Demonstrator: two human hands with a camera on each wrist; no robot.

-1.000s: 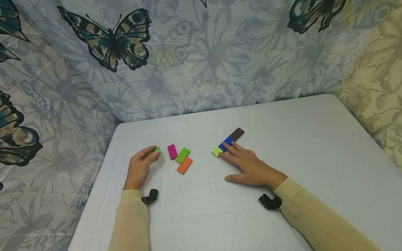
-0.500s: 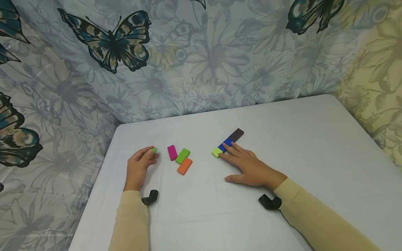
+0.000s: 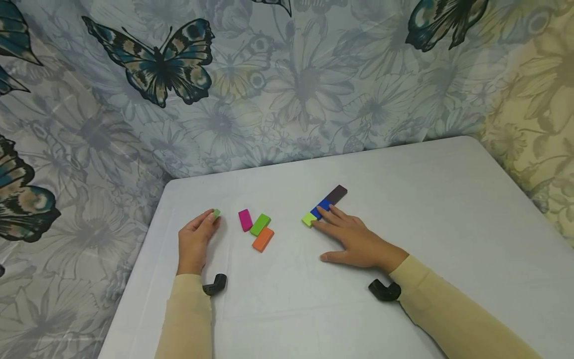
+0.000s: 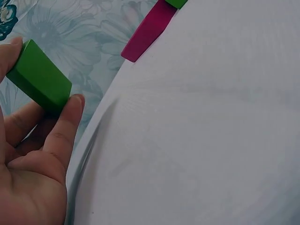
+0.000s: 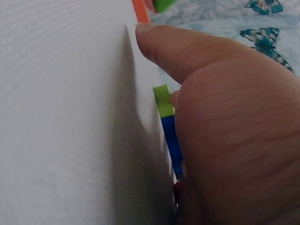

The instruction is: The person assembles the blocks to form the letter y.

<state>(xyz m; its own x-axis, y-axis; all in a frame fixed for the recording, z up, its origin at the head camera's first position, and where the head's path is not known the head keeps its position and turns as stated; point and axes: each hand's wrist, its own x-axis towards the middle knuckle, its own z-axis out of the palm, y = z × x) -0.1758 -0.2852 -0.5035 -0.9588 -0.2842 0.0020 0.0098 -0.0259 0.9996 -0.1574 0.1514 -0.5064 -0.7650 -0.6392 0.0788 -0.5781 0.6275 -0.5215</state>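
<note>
Drawn left, the left hand [image 3: 196, 245] pinches a block [image 4: 44, 77]; rightward, the spread right hand [image 3: 356, 242] touches a slanting row [image 3: 324, 203].

Wht tbl [image 3: 426, 209], floral bkdrp [image 3: 309, 85] (w/ butterflies [image 3: 159, 65]).

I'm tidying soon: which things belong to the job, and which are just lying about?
Seemingly in use:
green block, pinched by the left hand
yellow-green block, blue block and dark block, in a row at the right hand

Lying about, perhaps belonging too:
magenta block
other green block
orange block
</note>
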